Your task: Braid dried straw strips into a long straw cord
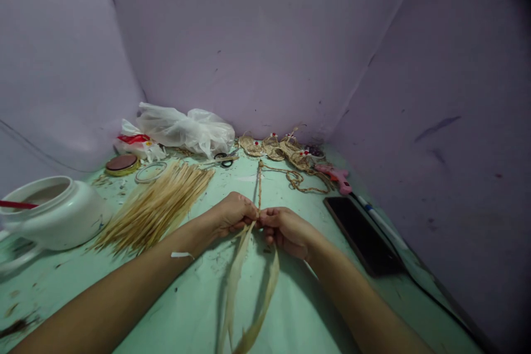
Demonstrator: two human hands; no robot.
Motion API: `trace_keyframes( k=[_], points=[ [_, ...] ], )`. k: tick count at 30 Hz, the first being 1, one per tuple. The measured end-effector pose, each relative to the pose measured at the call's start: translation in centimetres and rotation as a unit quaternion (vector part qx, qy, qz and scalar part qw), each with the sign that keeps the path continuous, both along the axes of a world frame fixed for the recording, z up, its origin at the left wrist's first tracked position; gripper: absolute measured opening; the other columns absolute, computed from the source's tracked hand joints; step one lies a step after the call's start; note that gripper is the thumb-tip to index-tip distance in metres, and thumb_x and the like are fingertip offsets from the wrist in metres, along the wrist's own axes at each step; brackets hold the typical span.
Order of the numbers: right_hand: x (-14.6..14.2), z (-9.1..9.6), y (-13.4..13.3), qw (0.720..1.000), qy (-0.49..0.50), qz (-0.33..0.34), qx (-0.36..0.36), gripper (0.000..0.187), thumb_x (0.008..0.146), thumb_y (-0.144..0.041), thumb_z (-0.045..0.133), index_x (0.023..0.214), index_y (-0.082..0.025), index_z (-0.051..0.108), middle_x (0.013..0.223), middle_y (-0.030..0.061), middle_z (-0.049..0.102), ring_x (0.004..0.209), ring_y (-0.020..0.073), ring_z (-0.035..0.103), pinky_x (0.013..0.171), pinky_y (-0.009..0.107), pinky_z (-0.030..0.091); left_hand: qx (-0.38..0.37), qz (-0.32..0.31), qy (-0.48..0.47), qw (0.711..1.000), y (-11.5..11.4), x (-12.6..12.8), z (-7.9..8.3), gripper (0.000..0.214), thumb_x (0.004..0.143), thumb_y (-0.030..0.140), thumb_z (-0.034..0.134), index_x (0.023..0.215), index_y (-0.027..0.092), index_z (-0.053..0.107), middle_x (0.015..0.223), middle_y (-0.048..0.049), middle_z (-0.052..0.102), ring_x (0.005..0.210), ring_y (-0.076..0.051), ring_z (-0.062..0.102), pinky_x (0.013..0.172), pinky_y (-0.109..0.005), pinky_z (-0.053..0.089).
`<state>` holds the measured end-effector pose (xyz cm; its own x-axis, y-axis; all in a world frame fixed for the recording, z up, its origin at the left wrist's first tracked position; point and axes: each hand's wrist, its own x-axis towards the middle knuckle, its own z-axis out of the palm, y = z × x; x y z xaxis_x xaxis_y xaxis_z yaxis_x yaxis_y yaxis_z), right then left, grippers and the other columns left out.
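My left hand (232, 214) and my right hand (286, 229) meet at the middle of the pale green table (194, 315), both pinched shut on a straw braid (260, 185). The finished twisted part runs away from my fingers toward the back. Loose flat straw strips (238, 282) hang from my fingers toward me. A bundle of dry straw stalks (155, 207) lies just left of my left hand.
A white jar (53, 215) with a red stick stands at the left. At the back lie a plastic bag (186, 130), scissors (224, 160), a round lid (121, 164), woven straw pieces (276, 148) and braided cord (301, 180). A pink glue gun (337, 177) and a dark phone (363, 235) lie right.
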<state>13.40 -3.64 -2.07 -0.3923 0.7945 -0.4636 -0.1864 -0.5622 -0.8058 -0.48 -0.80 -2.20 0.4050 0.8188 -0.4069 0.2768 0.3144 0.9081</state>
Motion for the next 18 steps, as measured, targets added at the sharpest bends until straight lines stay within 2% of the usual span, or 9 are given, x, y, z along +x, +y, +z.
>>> trace_keyframes(
  k=[2,4,7,10,14,18],
  points=[
    [-0.2,-0.3,0.1,0.998,-0.049,-0.028,0.01,0.009,0.064,-0.01,0.05,0.055,-0.011,0.047,0.046,-0.0039,0.042,0.032,-0.0001,0.024,0.032,0.015,0.014,0.026,-0.018,0.027,0.999,0.0,0.0,0.2,0.006,0.05,0.018,0.048,0.046,0.014,0.047,0.032,0.0071,0.03,0.029,-0.003,0.02,0.033,-0.019,0.009],
    [-0.3,-0.5,0.2,0.995,-0.086,-0.047,0.025,0.01,0.063,-0.013,0.051,0.053,-0.011,0.047,0.044,-0.0037,0.042,0.032,0.0001,0.021,0.033,0.017,0.008,0.059,-0.034,0.06,0.996,0.1,0.0,0.4,0.005,0.049,0.015,0.046,0.046,0.013,0.049,0.031,0.0069,0.03,0.031,-0.003,0.02,0.035,-0.019,0.011],
    [-0.6,-0.9,0.2,0.985,-0.138,-0.088,0.061,0.009,0.06,-0.015,0.052,0.053,-0.011,0.05,0.042,-0.0029,0.046,0.033,0.001,0.025,0.035,0.018,0.011,0.104,-0.052,0.126,0.985,0.3,0.0,0.6,0.01,0.048,0.013,0.045,0.05,0.011,0.054,0.034,0.0056,0.035,0.034,-0.004,0.025,0.037,-0.019,0.017],
    [-1.0,-1.3,0.2,0.971,-0.191,-0.114,0.09,0.006,0.056,-0.016,0.052,0.052,-0.011,0.052,0.038,-0.0046,0.043,0.033,0.0017,0.025,0.036,0.019,0.013,0.151,-0.056,0.224,0.961,0.3,-0.3,0.8,0.012,0.05,0.015,0.046,0.051,0.011,0.058,0.038,0.003,0.042,0.038,-0.007,0.034,0.039,-0.019,0.023],
    [-1.3,-1.6,0.0,0.966,-0.193,-0.13,0.112,0.006,0.054,-0.017,0.052,0.051,-0.011,0.054,0.038,-0.0045,0.044,0.033,0.0019,0.025,0.037,0.02,0.014,0.221,-0.057,0.353,0.907,-0.6,-0.5,2.1,0.016,0.055,0.023,0.05,0.056,0.013,0.062,0.048,-0.0021,0.054,0.048,-0.011,0.047,0.045,-0.02,0.029],
    [-1.5,-1.8,-0.2,0.971,-0.146,-0.157,0.104,0.004,0.05,-0.015,0.052,0.051,-0.011,0.054,0.04,-0.0032,0.047,0.034,0.0027,0.03,0.037,0.019,0.017,0.275,-0.049,0.44,0.853,-3.3,0.9,3.0,0.022,0.062,0.026,0.049,0.072,0.016,0.065,0.067,-0.0086,0.062,0.063,-0.017,0.055,0.055,-0.023,0.036]
  ],
)
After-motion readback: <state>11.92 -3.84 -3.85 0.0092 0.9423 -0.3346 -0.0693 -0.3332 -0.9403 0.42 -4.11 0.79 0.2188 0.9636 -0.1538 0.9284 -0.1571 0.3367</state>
